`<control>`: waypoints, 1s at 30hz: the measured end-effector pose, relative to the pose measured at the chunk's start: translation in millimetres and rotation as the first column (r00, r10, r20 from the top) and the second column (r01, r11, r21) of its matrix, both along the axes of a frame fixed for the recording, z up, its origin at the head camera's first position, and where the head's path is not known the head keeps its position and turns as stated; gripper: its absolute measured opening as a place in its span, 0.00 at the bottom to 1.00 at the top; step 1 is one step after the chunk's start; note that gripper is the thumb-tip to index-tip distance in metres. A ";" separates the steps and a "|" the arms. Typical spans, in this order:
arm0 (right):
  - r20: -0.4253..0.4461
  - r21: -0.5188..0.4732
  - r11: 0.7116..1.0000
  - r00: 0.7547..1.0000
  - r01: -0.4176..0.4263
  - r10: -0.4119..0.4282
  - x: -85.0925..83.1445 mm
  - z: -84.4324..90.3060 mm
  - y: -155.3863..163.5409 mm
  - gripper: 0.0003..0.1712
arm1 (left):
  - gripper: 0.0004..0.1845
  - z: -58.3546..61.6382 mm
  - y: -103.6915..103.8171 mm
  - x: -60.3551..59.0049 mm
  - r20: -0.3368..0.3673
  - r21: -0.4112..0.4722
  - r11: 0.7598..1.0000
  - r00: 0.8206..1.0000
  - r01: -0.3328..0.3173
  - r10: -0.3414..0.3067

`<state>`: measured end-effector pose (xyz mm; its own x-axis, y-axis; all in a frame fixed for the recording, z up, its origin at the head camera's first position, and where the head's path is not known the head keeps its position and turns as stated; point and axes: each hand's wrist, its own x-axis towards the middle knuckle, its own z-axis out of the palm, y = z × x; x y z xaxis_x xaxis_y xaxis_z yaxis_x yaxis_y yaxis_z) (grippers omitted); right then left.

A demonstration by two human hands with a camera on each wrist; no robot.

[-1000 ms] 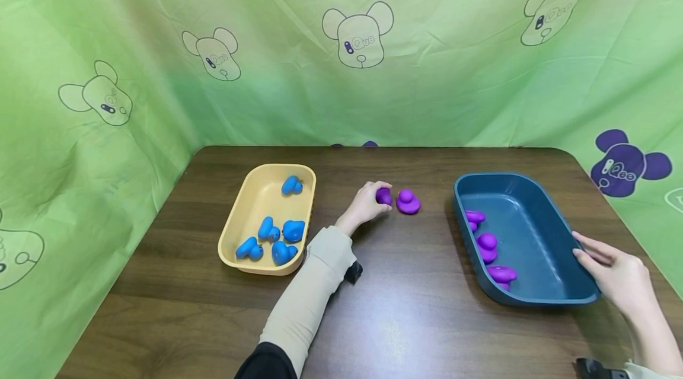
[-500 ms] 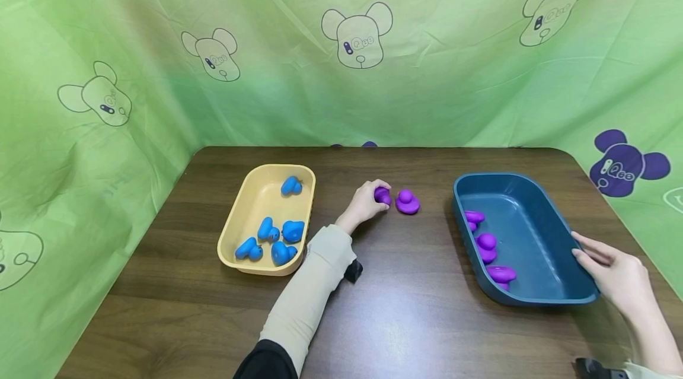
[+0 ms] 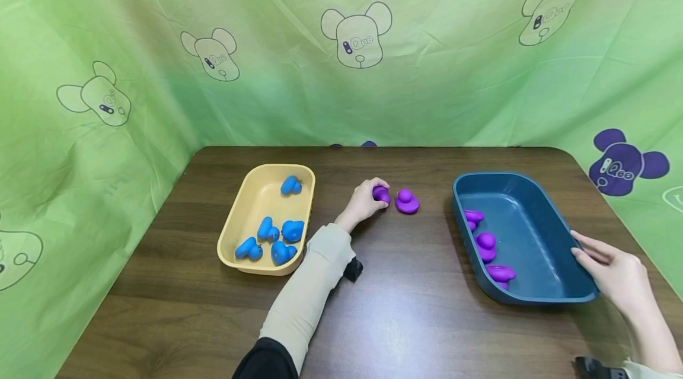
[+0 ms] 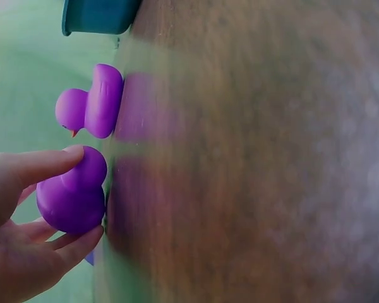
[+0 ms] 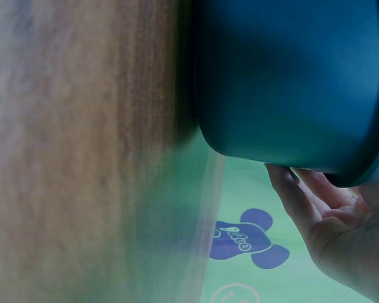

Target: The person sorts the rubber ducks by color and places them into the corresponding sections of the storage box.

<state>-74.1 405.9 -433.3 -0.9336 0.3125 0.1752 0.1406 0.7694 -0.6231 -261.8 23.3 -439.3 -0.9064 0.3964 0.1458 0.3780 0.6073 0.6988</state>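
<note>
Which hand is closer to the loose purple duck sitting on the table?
Left. The left hand, gripping another purple duck, is right beside the loose duck; the right hand holds the blue bin's far rim.

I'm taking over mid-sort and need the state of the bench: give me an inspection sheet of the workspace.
Surface: dark wood-grain table, nothing spilled.
Job's things: one purple duck in the left hand; a second purple duck stands on the table just beside it; blue bin holds three purple ducks; yellow bin holds five blue ducks.
Clutter: nothing seen.
Hands: left hand grips the first duck with thumb and fingers round it; right hand holds the blue bin's near right rim.
Cables: nothing seen; small black wrist devices only.
Surroundings: green cloth printed with bear heads on three sides.
</note>
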 end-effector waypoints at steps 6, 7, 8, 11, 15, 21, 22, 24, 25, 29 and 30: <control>0.001 -0.001 1.000 1.000 0.001 -0.001 1.0 4.6 -3.5 0.22 | 0.19 1.5 -2.2 0.3 0.014 0.045 0.999 1.000 -0.020 0.020; 0.000 -0.003 1.000 1.000 -0.001 0.001 1.3 6.0 -4.4 0.22 | 0.19 2.1 -2.3 0.6 0.015 0.048 0.999 1.000 -0.024 0.023; -0.001 -0.004 1.000 1.000 -0.002 0.002 1.6 7.0 -5.2 0.22 | 0.19 2.7 -2.4 0.9 0.016 0.052 0.998 1.000 -0.026 0.025; 0.000 -0.001 1.000 1.000 -0.017 0.017 2.4 8.8 -6.4 0.22 | 0.19 4.4 -2.1 1.9 0.016 0.060 0.998 0.999 -0.029 0.028; 0.001 0.004 1.000 1.000 -0.014 0.014 2.9 9.0 -7.2 0.22 | 0.19 6.0 -1.4 3.5 0.016 0.068 0.997 0.999 -0.031 0.030; -0.002 0.015 1.000 1.000 -0.011 0.011 3.7 8.0 -7.2 0.22 | 0.19 7.4 0.4 4.2 0.013 0.107 0.994 1.000 -0.028 0.027; -0.006 0.017 1.000 1.000 -0.012 0.012 3.8 7.9 -7.0 0.22 | 0.19 7.7 0.8 4.2 0.012 0.115 0.993 1.000 -0.027 0.026; -0.013 0.019 1.000 1.000 -0.014 0.014 3.8 7.6 -6.7 0.22 | 0.19 8.8 1.5 4.9 0.010 0.128 0.991 1.000 -0.024 0.023; -0.017 0.018 1.000 1.000 -0.014 0.015 3.8 7.6 -6.5 0.22 | 0.20 9.5 1.9 5.4 0.006 0.133 0.991 1.000 -0.022 0.022; -0.021 0.018 1.000 1.000 -0.014 0.015 3.7 7.6 -6.7 0.22 | 0.20 13.4 3.8 8.9 -0.005 0.163 0.987 1.000 -0.009 0.010; -0.020 0.019 1.000 1.000 -0.014 0.014 3.7 7.7 -6.7 0.22 | 0.20 14.5 4.3 10.0 -0.009 0.171 0.985 1.000 -0.005 0.007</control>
<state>-70.4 399.3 -425.5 -0.9342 0.2957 0.1996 0.1172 0.7827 -0.6113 -251.8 27.6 -424.8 -0.9069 0.3594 0.2198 0.3821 0.4818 0.7886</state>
